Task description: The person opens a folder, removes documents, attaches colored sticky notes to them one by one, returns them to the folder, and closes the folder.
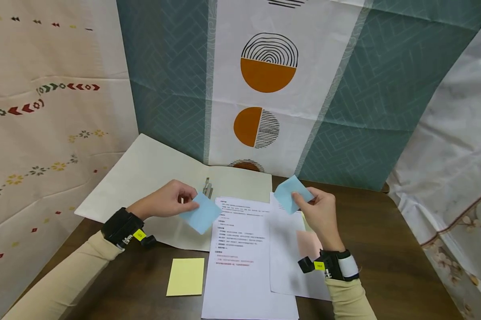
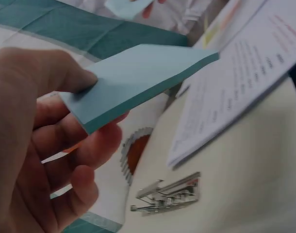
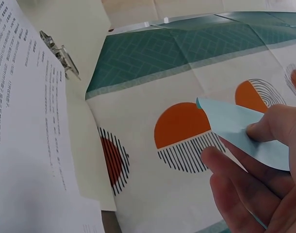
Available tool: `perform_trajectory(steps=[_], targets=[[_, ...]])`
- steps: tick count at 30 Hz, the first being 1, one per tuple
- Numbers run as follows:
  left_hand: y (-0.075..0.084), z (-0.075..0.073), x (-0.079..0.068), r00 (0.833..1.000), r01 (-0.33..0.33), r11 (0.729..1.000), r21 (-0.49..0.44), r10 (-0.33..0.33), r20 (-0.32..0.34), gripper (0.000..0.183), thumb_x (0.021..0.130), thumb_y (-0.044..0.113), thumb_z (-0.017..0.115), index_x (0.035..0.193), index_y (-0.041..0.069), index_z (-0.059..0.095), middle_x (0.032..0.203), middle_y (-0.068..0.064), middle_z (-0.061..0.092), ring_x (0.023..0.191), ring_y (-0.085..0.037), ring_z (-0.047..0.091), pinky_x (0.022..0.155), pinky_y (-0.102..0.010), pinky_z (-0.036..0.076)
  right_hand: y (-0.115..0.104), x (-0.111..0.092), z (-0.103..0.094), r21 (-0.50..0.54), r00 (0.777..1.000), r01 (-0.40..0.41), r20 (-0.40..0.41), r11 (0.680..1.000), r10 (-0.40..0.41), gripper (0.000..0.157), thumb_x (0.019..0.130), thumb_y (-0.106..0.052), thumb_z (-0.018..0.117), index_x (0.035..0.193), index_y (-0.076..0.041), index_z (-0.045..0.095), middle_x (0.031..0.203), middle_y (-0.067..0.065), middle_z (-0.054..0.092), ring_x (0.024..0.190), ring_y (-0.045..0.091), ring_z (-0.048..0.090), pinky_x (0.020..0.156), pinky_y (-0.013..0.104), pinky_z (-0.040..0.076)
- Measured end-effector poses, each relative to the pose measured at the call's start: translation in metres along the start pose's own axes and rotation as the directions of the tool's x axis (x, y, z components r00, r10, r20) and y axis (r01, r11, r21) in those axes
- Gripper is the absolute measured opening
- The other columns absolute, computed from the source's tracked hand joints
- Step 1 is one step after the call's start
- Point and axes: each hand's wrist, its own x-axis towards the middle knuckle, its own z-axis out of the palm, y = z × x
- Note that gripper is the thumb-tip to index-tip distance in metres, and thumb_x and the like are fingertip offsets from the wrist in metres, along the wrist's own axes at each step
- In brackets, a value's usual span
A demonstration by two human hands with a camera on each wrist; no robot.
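My left hand [image 1: 166,199] pinches a pad of blue sticky notes [image 2: 143,73] between thumb and fingers; its thick edge shows in the left wrist view. A single blue sticky note [image 1: 291,194] is held by my right hand [image 1: 319,213], the thumb on its face and fingers behind, as the right wrist view [image 3: 245,131] confirms. Both hands are raised above the papers, apart from each other. Between and below them lies a stack of printed sheets [image 1: 240,284]. Another sheet [image 1: 284,275], bearing a pink sticky note [image 1: 309,244], lies partly under my right wrist.
Behind the papers an open cream folder [image 1: 128,178] with a metal clip [image 1: 208,188] leans toward the cloth backdrop [image 1: 168,89]. A yellow sticky note pad [image 1: 185,277] lies on the dark wooden table [image 1: 400,266], left of the printed stack.
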Motion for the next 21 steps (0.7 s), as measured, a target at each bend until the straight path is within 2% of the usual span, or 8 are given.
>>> perform_trajectory(steps=[3, 7, 10, 13, 15, 18, 21], targets=[[-0.001, 0.008, -0.001, 0.994, 0.002, 1.000, -0.026, 0.001, 0.110, 0.019, 0.102, 0.013, 0.077, 0.084, 0.010, 0.070, 0.077, 0.009, 0.057, 0.077, -0.008, 0.055, 0.068, -0.024, 0.045, 0.000, -0.001, 0.000, 0.002, 1.000, 0.002, 0.002, 1.000, -0.002, 0.019, 0.100, -0.004, 0.082, 0.110, 0.012, 0.082, 0.093, 0.030, 0.081, 0.061, 0.007, 0.061, 0.066, 0.016, 0.060], [-0.001, 0.015, -0.002, 0.968, 0.017, 0.998, -0.065, 0.000, 0.252, 0.021, 0.102, 0.014, 0.076, 0.082, 0.010, 0.069, 0.080, 0.007, 0.062, 0.076, -0.008, 0.058, 0.069, -0.024, 0.045, 0.002, -0.001, 0.000, -0.011, 1.000, -0.003, 0.012, 1.000, 0.003, 0.019, 0.100, -0.005, 0.082, 0.110, 0.012, 0.082, 0.091, 0.027, 0.081, 0.061, 0.007, 0.059, 0.063, 0.017, 0.057], [0.001, 0.018, -0.005, 0.932, 0.064, 0.993, -0.099, -0.024, 0.361, 0.019, 0.102, 0.014, 0.076, 0.084, 0.009, 0.074, 0.084, 0.006, 0.071, 0.077, -0.008, 0.064, 0.070, -0.023, 0.050, 0.001, -0.001, 0.001, -0.006, 1.000, -0.005, 0.016, 1.000, 0.005, 0.020, 0.100, -0.005, 0.082, 0.111, 0.012, 0.081, 0.092, 0.029, 0.081, 0.061, 0.007, 0.060, 0.063, 0.017, 0.057], [0.004, 0.020, -0.010, 0.892, 0.125, 0.985, -0.122, -0.058, 0.448, 0.020, 0.101, 0.013, 0.076, 0.082, 0.006, 0.073, 0.081, 0.006, 0.071, 0.076, -0.007, 0.066, 0.070, -0.021, 0.051, 0.001, -0.002, 0.001, -0.004, 1.000, -0.003, 0.019, 1.000, 0.003, 0.020, 0.100, -0.004, 0.081, 0.111, 0.013, 0.081, 0.094, 0.031, 0.081, 0.061, 0.006, 0.061, 0.064, 0.016, 0.058], [0.005, 0.022, -0.012, 0.872, 0.146, 0.982, -0.121, -0.070, 0.484, 0.023, 0.101, 0.012, 0.076, 0.079, 0.006, 0.071, 0.074, 0.008, 0.064, 0.072, -0.006, 0.062, 0.067, -0.020, 0.047, 0.001, -0.002, 0.001, -0.002, 1.000, 0.004, 0.018, 1.000, -0.004, 0.020, 0.100, -0.004, 0.081, 0.111, 0.012, 0.081, 0.096, 0.032, 0.082, 0.062, 0.006, 0.061, 0.064, 0.016, 0.058], [0.006, 0.024, -0.015, 0.844, 0.169, 0.980, -0.108, -0.087, 0.529, 0.031, 0.100, 0.013, 0.077, 0.072, 0.008, 0.065, 0.064, 0.009, 0.047, 0.063, -0.004, 0.049, 0.061, -0.020, 0.036, 0.001, -0.002, 0.001, -0.011, 1.000, 0.006, 0.020, 1.000, -0.006, 0.021, 0.100, -0.005, 0.082, 0.112, 0.013, 0.081, 0.097, 0.032, 0.082, 0.062, 0.006, 0.061, 0.064, 0.016, 0.057], [0.007, 0.028, -0.017, 0.806, 0.181, 0.980, -0.088, -0.096, 0.584, 0.039, 0.100, 0.015, 0.077, 0.067, 0.009, 0.058, 0.060, 0.009, 0.036, 0.056, -0.004, 0.038, 0.058, -0.020, 0.030, 0.001, -0.001, 0.001, -0.018, 1.000, 0.007, 0.029, 1.000, -0.006, 0.023, 0.100, -0.006, 0.082, 0.113, 0.014, 0.080, 0.099, 0.032, 0.082, 0.063, 0.004, 0.061, 0.063, 0.016, 0.057]])
